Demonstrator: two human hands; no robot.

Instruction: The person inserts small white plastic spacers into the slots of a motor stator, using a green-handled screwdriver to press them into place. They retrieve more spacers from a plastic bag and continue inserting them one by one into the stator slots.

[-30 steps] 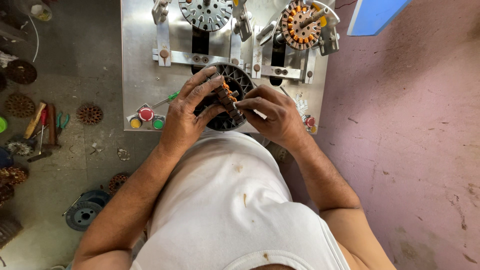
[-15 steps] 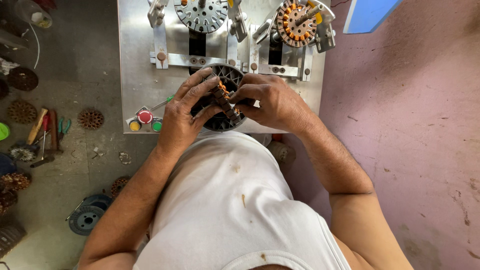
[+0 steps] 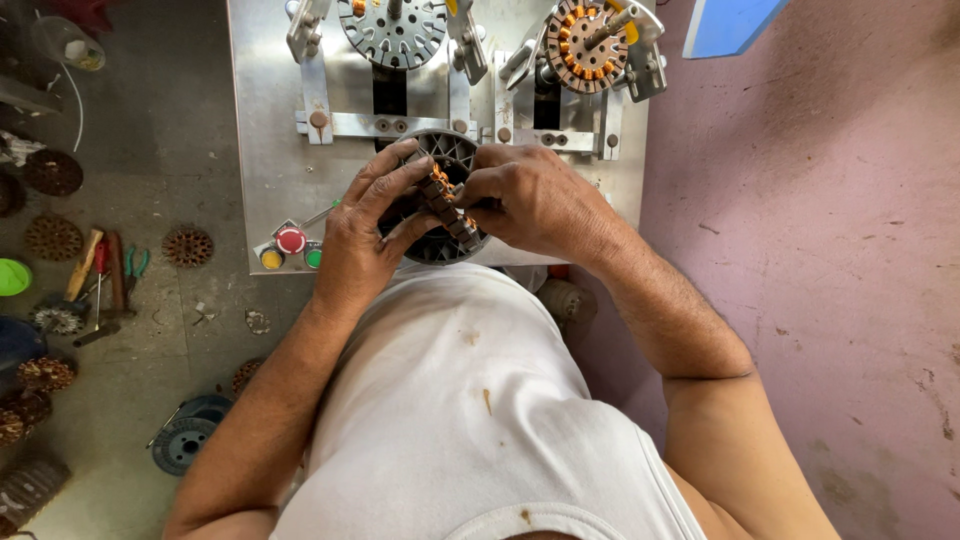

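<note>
Over a steel bench plate [image 3: 270,120], both hands' grip, left hand [image 3: 365,235] and right hand [image 3: 535,200], closed on a wound stator [image 3: 445,200].

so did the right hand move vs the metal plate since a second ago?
Yes. The right hand shifted left and up toward the plate, closing onto the wound ring beside the left hand.

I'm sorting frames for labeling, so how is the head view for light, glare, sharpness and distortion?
Head view: soft, even light, with mild sheen on the metal panel; left hand, right hand and the dark stator they hold are sharp; wide-angle lens bends the panel edges; floor tools slightly softer.
</note>
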